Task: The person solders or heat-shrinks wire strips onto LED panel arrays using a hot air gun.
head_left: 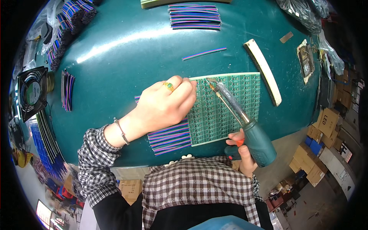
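My left hand [165, 101] is closed in a pinch at the far left corner of a green circuit board panel [226, 115]. Its fingertips hide whatever they grip. A row of striped ribbon wires [168, 138] runs along the panel's left edge, partly under that hand. My right hand [246, 155] grips a green soldering gun [260, 143] with a red trigger. The gun's metal tip lies over the panel's far edge, just right of my left fingertips. One loose ribbon wire [204, 53] lies beyond the panel.
A pale curved bar [263, 73] lies right of the panel. A stack of ribbon wires [194, 17] lies at the back. On the left stand a black fan [33, 92] and a small wire bundle [68, 90]. A worn, dirty tray [306, 61] sits far right.
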The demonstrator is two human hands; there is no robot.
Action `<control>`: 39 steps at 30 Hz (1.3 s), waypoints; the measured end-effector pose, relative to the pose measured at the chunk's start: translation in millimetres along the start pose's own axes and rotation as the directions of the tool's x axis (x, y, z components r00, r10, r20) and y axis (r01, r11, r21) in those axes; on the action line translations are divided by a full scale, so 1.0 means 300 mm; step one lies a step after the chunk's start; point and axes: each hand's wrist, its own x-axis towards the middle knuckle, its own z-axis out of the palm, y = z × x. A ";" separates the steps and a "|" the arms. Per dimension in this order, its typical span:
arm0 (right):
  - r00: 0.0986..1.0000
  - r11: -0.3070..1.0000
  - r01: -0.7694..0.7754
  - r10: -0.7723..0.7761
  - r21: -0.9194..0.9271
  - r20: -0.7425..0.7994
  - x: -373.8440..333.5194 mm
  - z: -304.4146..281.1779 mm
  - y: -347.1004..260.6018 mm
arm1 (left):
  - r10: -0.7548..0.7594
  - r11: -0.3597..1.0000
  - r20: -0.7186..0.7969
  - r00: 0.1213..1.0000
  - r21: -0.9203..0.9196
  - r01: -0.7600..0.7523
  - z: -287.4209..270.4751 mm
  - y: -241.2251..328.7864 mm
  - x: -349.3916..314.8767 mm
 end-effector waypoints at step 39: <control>0.992 0.976 0.107 -0.092 -0.190 0.087 -0.010 -0.032 0.056 | -0.030 0.999 -0.004 1.000 -0.011 0.030 0.005 0.015 0.008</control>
